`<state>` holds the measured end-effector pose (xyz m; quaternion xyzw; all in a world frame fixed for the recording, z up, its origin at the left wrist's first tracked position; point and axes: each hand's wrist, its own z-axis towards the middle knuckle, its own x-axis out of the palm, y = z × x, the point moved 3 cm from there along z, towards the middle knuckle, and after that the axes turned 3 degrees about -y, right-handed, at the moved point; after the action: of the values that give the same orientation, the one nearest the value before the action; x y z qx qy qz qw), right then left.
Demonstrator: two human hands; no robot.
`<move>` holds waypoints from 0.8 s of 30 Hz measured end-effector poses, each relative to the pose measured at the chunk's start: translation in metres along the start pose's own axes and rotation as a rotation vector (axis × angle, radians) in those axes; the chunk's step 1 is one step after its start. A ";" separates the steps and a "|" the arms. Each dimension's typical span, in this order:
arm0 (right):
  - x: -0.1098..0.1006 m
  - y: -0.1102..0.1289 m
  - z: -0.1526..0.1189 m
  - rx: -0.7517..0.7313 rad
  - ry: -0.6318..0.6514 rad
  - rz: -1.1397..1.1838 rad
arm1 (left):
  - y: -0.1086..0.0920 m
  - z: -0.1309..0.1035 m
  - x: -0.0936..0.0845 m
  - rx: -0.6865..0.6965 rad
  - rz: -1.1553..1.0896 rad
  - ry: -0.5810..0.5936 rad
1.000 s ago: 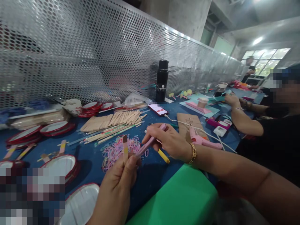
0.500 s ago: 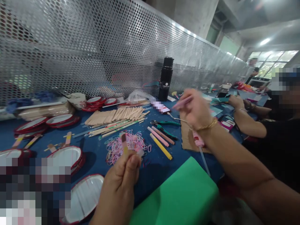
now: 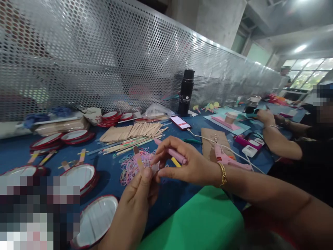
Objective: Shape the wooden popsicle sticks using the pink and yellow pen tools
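My left hand (image 3: 137, 198) pinches a small wooden craft stick (image 3: 138, 159) upright, its top coloured brown with yellow below. In my right hand (image 3: 179, 161) a pink marker (image 3: 174, 154) lies tucked across the fingers. The right fingertips are bent close to the left thumb and the stick; whether they touch it I cannot tell. Behind both hands spreads a pile of small coloured rubber bands (image 3: 127, 170). A yellow marker (image 3: 176, 162) is partly covered by my right hand. Under my right forearm lies a green sheet (image 3: 197, 222).
Bundled wooden sticks (image 3: 130, 132), a phone (image 3: 180, 123) and a black bottle (image 3: 186, 92) stand along the perforated metal screen (image 3: 145, 62). Red-rimmed white discs (image 3: 97, 217) lie at left. A pink glue gun (image 3: 226, 158) rests by cardboard (image 3: 214, 135). A co-worker's arm (image 3: 281, 139) is at right.
My right hand has come down and left from above the cardboard to the left hand, bringing the pink marker. My left hand still holds the stick in nearly the same place.
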<state>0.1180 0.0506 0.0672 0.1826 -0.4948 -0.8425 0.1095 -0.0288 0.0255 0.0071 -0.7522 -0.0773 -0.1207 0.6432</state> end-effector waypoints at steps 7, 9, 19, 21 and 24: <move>-0.024 -0.012 0.017 -0.020 -0.069 -0.142 | 0.003 0.013 -0.001 -0.002 -0.157 0.140; -0.039 -0.020 0.029 -0.063 -0.135 -0.414 | 0.004 0.019 -0.002 -0.001 -0.181 0.169; -0.033 -0.070 0.062 -0.081 0.105 -1.037 | 0.008 0.012 -0.003 0.082 0.006 0.004; -0.036 -0.064 0.062 -0.073 0.108 -1.042 | 0.005 0.009 -0.003 0.123 0.065 -0.019; -0.045 -0.036 0.056 -0.090 0.025 -1.020 | -0.001 0.005 -0.003 0.136 0.133 -0.019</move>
<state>0.1353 0.1288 0.0698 0.4060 -0.3047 -0.8069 -0.3020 -0.0317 0.0309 0.0062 -0.7115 -0.0415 -0.0650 0.6985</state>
